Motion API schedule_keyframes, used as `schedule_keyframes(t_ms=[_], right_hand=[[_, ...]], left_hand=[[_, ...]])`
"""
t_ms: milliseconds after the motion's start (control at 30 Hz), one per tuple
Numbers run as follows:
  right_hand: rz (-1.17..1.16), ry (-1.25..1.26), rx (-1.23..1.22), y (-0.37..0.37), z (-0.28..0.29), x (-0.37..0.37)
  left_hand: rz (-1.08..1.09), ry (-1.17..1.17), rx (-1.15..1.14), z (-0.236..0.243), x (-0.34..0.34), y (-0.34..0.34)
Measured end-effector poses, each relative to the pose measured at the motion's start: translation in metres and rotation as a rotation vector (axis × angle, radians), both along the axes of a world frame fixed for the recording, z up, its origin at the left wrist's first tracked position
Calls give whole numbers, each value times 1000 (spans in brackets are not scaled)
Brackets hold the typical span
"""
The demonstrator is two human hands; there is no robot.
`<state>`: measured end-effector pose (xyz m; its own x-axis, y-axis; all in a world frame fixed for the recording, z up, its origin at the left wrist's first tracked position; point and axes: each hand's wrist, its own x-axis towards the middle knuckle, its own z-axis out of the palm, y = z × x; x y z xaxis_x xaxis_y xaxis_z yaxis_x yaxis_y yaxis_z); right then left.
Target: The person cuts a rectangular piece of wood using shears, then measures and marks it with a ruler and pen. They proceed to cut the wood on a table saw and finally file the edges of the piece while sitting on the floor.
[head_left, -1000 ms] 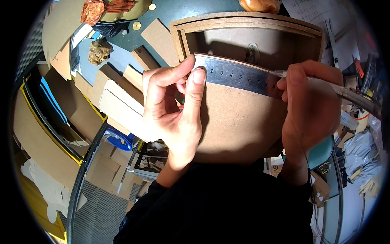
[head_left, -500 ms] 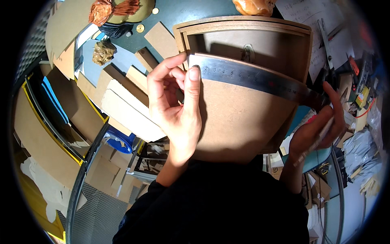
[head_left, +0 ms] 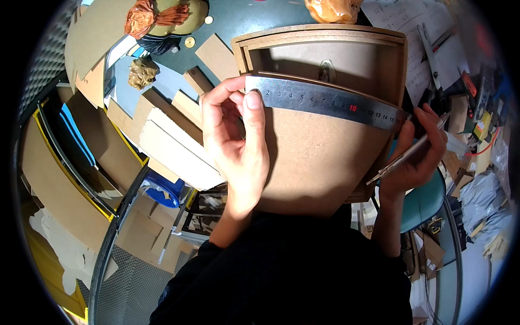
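A steel ruler (head_left: 325, 101) lies across the upper part of a brown fibreboard panel (head_left: 311, 157), close to its far edge. My left hand (head_left: 238, 130) pinches the ruler's left end, the thumb on its face and the fingers curled behind. At the other end, my right hand (head_left: 414, 154) grips the ruler with its fingertips. That hand also carries a thin, pale, pointed stick-like tool (head_left: 403, 157) slanting across the fingers; its exact kind is unclear. Just beyond the panel stands an open brown fibreboard box (head_left: 319, 33), its lower part hidden by the panel.
Board offcuts (head_left: 176, 138) lie to the left, near a brown crumpled lump (head_left: 143, 73). An orange lump (head_left: 335, 8) sits behind the box. Scissors (head_left: 430, 57) rest on papers at the right. A teal stool seat (head_left: 425, 203) is below my right hand.
My right hand has shifted left and slightly up along with the ruler's right end, and the pale tool in it has turned. The left hand keeps its hold with little movement.
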<state>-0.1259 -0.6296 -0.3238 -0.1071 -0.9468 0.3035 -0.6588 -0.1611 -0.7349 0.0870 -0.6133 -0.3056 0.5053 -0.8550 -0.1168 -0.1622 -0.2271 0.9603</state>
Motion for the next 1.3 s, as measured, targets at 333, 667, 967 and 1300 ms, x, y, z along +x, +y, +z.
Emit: schedule_keyframes(t_ms=[333, 667, 967, 1300], right_hand=[[41, 108, -10, -2, 4, 0], [113, 160, -25, -2, 7, 2], [74, 109, -43, -2, 3, 4], [102, 213, -46, -4, 5, 7]], left_hand=[[-46, -95, -29, -4, 3, 0], [-3, -12, 4, -4, 1, 0], [-5, -31, -17, -5, 1, -1], [86, 13, -35, -6, 1, -2]])
